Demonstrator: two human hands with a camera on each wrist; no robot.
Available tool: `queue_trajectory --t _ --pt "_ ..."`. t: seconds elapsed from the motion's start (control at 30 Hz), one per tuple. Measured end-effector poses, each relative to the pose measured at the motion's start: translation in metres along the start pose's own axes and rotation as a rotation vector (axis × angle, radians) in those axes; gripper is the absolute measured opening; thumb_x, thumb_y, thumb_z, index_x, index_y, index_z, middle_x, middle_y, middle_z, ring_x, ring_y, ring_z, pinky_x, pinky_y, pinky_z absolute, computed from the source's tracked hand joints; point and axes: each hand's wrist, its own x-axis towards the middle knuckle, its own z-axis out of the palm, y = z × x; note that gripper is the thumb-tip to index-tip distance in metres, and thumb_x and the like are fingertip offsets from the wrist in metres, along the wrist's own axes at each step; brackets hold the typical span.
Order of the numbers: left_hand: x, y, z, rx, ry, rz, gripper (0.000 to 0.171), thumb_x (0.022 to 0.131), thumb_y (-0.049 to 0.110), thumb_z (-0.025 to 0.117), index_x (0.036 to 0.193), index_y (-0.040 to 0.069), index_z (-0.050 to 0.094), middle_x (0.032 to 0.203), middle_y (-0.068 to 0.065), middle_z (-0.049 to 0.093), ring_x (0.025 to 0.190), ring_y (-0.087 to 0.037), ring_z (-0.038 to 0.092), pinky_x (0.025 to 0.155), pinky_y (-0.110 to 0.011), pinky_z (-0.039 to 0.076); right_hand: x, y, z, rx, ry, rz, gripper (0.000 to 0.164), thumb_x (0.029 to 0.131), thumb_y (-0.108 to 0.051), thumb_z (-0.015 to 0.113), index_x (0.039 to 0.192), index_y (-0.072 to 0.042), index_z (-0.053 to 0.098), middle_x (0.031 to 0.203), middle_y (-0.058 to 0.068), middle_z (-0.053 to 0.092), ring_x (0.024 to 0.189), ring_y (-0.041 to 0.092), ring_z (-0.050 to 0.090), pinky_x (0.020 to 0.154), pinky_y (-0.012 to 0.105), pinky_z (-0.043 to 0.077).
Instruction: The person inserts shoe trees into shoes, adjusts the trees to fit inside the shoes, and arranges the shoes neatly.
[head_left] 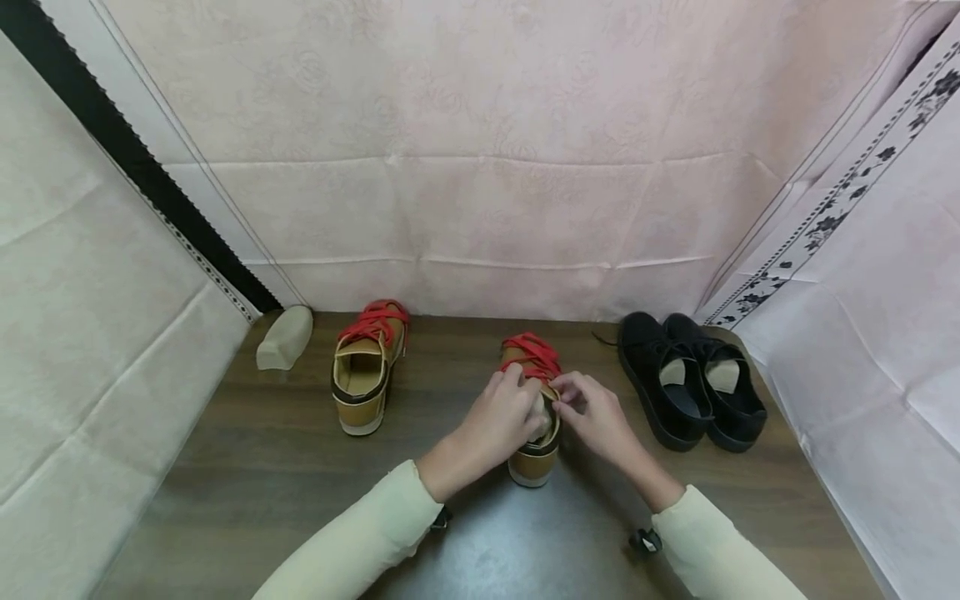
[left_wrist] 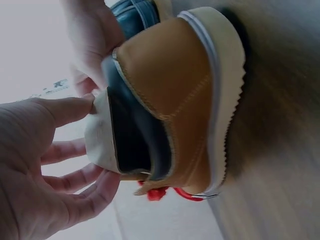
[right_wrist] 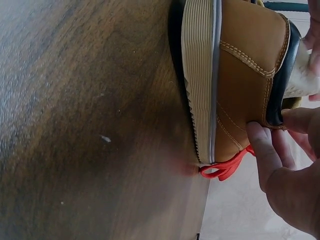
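Sleeves: pale cuffs [head_left: 390,508] reach in over the surface [head_left: 480,550] from its near edge.
Left hand: the left hand [head_left: 506,410] has a narrow grip, thumb and fingers [left_wrist: 67,110] holding a pale insert [left_wrist: 99,135].
Right hand: the right hand [head_left: 603,417] pinches the collar edge beside the laces.
Tan shoe: the handled tan shoe [head_left: 533,473] stands between the side edges, heel nearer, toe near the far edge, the insert in its opening.
Black shoes: a pair [head_left: 701,385] with pale inserts lies toward the far right corner.
Other tan shoe: this one [head_left: 360,414] stands left of the handled one, red-laced, its opening uncovered.
Loose insert: another pale insert [head_left: 287,340] lies at the far left corner.
Risk: the insert could catch or skew if worked at a slant; the collar could fold inward if the right pinch slips.
Views: the left wrist view shows the grip on the insert, mostly hidden from the head; the right wrist view adds the ridged sole and drooping red laces [right_wrist: 225,167].
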Motion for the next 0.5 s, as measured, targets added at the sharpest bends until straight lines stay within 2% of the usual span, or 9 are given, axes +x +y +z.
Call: queue_trajectory --t 0.17,0.33,0.5 --pt "0.0019 -0.0024 0.0075 -0.034 -0.023 0.013 0.036 0.092 0.027 0.079 0.123 0.010 0.070 0.108 -0.009 0.061 0.089 -0.016 0.061 0.075 -0.024 0.060 0.0001 -0.0009 -0.0001 0.003 0.002 -0.010 0.027 0.093 -0.008 0.077 0.116 -0.018 0.068 0.095 0.001 0.065 0.088 0.015 0.064 0.085 0.040 0.061" --pt "0.0028 -0.0033 0.0083 -0.031 -0.003 0.036 0.029 0.094 0.020 0.078 0.121 0.011 0.071 0.104 -0.009 0.062 0.081 -0.014 0.061 0.069 -0.021 0.058 0.0008 -0.0014 0.0002 -0.002 0.015 -0.016 0.027 0.092 -0.007 0.077 0.116 -0.018 0.069 0.094 0.001 0.065 0.088 0.015 0.064 0.085 0.041 0.061" --pt "0.0034 -0.0044 0.0099 -0.033 0.002 0.051 0.027 0.094 0.019 0.077 0.120 0.012 0.071 0.106 -0.010 0.063 0.082 -0.015 0.066 0.068 -0.022 0.059 0.0014 -0.0009 0.0001 0.004 0.015 -0.012 0.027 0.092 -0.006 0.077 0.116 -0.018 0.069 0.094 0.001 0.064 0.088 0.015 0.064 0.085 0.041 0.061"
